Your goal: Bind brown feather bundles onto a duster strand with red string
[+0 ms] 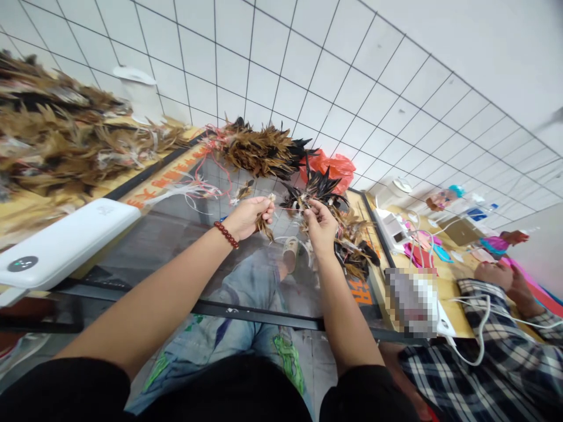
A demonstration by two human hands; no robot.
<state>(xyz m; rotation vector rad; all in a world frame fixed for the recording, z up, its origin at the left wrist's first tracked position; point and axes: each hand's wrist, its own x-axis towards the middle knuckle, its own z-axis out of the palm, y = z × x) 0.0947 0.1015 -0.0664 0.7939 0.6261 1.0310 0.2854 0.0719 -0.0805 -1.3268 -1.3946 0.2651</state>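
My left hand (254, 217), with a beaded bracelet on its wrist, is closed around a small bunch of brown feathers (265, 229). The feather tips hang below the fingers, and a pale end shows above them. To the right, the thumb and fingers of my right hand (321, 225) are pinched together at the edge of a cluster of black feathers (319, 186). What lies between those fingertips is too small to make out. A thin reddish line shows between the two hands. Both hands are over a glass tabletop (176, 249) with a dark frame.
A thick feather bundle (259, 149) with pink strings lies behind, near a red plastic bag (336, 170). White strands (187, 190) and a white power bank (65, 243) are at left, beside a large feather pile (57, 138). A person's plaid sleeve (488, 328) is at right.
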